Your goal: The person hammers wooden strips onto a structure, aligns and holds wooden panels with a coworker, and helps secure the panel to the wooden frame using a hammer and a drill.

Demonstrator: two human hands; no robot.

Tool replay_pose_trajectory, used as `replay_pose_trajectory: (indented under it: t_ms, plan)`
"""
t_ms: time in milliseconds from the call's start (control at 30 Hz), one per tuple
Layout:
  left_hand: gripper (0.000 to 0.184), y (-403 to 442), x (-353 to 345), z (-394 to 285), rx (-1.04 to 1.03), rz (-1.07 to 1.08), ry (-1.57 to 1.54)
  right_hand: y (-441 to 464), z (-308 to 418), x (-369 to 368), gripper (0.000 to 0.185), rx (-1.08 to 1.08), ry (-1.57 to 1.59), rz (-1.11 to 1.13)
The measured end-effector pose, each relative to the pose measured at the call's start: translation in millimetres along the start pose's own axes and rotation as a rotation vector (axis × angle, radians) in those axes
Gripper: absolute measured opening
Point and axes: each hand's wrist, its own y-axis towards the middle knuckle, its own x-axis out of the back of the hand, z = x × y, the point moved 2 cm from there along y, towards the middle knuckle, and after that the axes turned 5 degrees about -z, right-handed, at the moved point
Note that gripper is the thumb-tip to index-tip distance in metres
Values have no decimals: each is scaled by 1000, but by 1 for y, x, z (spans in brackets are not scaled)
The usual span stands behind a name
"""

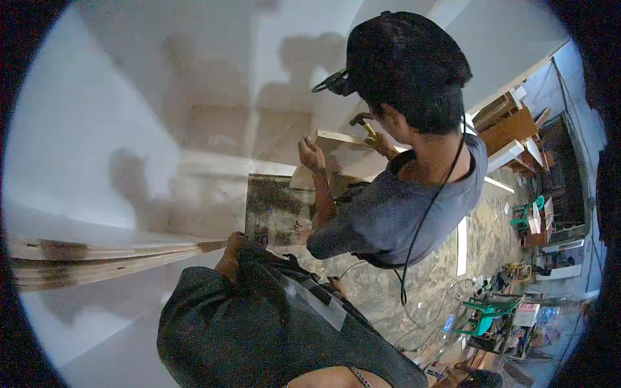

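Observation:
My left hand (235, 244) is at the end of the long, pale-edged wooden boards (129, 255), with its fingers closed at a board's edge. Low beside my dark shirt is my right hand (337, 285), small and partly hidden; whether it holds anything does not show. Ahead of me, a co-worker in a grey shirt (414, 207) and black cap bends over a white panel (341, 136). The co-worker grips a hammer (369, 128) with a yellow handle in one hand, while the other hand (312, 154) is raised near the panel's end.
Large white panels (77, 149) with shadows on them fill the left side. A dark rectangular patch (275, 200) lies on the floor ahead. Cables (420, 323) trail over the worn floor. Green chairs (482, 317), furniture pieces (508, 129) and clutter stand at the right.

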Motion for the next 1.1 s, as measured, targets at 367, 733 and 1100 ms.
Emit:
replay_pose_trajectory:
  t_ms: [367, 733, 1100]
  plan:
    - [37, -10, 20, -11, 298, 162, -244, -13, 12, -2, 39, -58, -132, 0]
    - [32, 2, -48, 33, 22, -9, -213, 10, -12, 0, 40, -112, 81, 23]
    - [28, 8, -13, 12, 47, 59, -209, 69, -77, 23, 42, -77, 116, 114]
